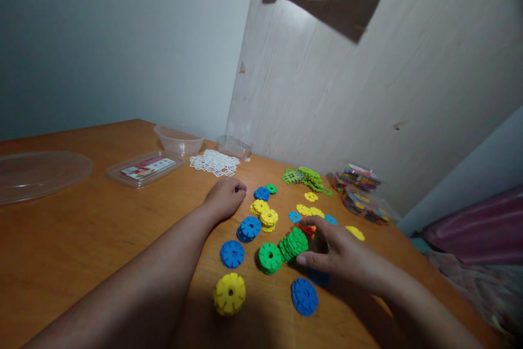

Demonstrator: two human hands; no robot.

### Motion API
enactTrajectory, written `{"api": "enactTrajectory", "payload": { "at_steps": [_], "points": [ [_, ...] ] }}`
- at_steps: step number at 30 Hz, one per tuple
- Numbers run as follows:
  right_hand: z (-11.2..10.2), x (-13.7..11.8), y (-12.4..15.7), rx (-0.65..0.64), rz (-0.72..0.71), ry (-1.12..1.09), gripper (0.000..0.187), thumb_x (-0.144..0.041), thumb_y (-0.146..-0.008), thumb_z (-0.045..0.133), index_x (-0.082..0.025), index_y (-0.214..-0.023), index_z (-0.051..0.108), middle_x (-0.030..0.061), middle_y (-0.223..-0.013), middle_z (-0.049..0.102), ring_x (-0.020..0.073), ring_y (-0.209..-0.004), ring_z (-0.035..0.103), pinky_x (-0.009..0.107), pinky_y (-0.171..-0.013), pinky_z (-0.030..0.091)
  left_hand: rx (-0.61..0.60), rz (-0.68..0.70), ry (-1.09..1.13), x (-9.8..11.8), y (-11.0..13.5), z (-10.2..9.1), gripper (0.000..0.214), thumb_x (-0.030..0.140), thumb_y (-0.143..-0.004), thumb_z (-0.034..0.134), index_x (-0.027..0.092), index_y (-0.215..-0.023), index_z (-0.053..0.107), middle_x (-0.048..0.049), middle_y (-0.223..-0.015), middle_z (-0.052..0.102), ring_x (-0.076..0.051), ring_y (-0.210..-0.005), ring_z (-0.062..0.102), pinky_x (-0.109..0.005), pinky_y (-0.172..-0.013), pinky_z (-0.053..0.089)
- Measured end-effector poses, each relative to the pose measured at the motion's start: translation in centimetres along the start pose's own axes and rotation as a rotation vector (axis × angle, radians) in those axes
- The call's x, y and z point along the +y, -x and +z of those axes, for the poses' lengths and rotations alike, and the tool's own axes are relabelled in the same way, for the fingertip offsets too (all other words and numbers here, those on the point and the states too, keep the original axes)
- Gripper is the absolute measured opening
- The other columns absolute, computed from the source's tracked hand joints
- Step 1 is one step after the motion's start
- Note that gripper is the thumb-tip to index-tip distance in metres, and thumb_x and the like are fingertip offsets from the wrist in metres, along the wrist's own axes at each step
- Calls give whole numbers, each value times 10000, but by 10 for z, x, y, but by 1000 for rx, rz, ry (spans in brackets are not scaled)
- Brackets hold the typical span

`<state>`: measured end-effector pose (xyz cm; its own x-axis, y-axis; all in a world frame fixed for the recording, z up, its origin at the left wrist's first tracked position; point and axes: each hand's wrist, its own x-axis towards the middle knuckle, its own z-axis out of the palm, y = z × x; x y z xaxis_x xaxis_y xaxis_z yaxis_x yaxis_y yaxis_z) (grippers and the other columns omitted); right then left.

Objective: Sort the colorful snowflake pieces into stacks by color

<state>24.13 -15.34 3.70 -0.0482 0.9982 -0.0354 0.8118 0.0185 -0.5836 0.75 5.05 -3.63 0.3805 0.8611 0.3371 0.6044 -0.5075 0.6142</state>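
My left hand point(224, 198) rests low over the table, its fingers curled in; a tiny purple spot shows at the fingertips, too small to name. Nearby lie a small blue disc stack point(261, 193) and a green notched disc point(271, 189). My right hand point(333, 245) has thumb and fingers apart at the right side of a leaning stack of green notched discs point(294, 244). Orange discs point(307, 226) show partly behind its fingers. Left of the leaning stack stands another green stack point(269, 258). Blue discs under my right hand are partly hidden.
Nearer me are a yellow stack point(230, 294) and blue discs point(304, 297). White square pieces point(215, 162) lie at the back, beside a clear bowl point(178, 141) and a plastic lid point(145, 168). Lime-green pieces point(307, 179) and filled clear boxes point(365, 204) are back right.
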Motion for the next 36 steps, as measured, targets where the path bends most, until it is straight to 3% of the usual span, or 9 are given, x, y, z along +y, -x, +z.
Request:
{"api": "enactTrajectory", "payload": {
  "at_steps": [5,12,22,36],
  "points": [
    [6,-5,-2,-11,62,28,698,-512,-694,762,-224,-1286,529,56,-909,624,189,-779,577,290,-637,453,21,26,-8,1,0,1,279,290,-784,513,184,-888,749,-59,-925,731,-195,-882,630,-263,-745,452],
    [12,-8,-5,-60,29,33,351,-423,-769,708,-203,-1009,578,34,-825,621,164,-723,562,267,-587,413,42,21,-52,3,1,2,245,317,-786,529,187,-825,734,-53,-858,716,-190,-826,618,-259,-677,431],
    [21,-15,3,12,-26,201,125,-301,-829,587,-216,-912,548,6,-773,610,155,-702,557,262,-600,358,35,15,-43,2,1,2,248,289,-784,524,188,-862,736,-48,-902,723,-188,-854,624,-257,-703,441],
    [36,-12,13,76,-11,211,100,-315,-874,539,-223,-909,553,1,-719,608,141,-637,539,238,-516,270,61,28,-44,-3,-2,6,250,306,-783,529,200,-857,741,-52,-892,722,-193,-858,624,-262,-705,438]
  ]
}}
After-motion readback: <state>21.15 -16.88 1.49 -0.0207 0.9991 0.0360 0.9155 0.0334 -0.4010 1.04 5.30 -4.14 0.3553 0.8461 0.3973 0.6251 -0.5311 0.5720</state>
